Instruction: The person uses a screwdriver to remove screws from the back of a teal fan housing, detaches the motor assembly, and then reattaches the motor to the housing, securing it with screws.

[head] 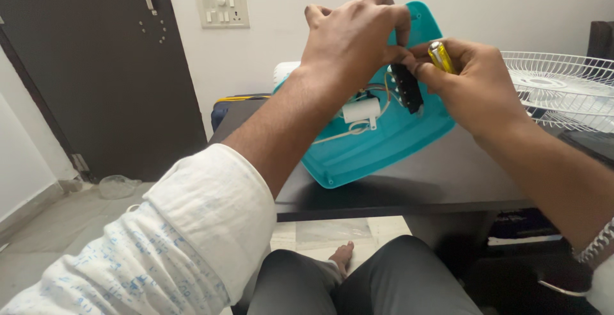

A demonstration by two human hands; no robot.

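A teal plastic fan base cover (377, 152) stands tilted on the dark table (448, 181), its inside facing me with a white capacitor (361, 110), wires and a black switch block (407, 88). My left hand (352, 37) reaches over the cover's top edge and pinches at the top of the switch block. My right hand (476, 85) grips a yellow-handled screwdriver (440, 56) and its fingers touch the same block.
A white wire fan grille (563, 91) lies on the table at the right. A dark door (96, 65) and a wall switch plate (222, 8) are behind. My legs and a bare foot (343, 257) show below the table edge.
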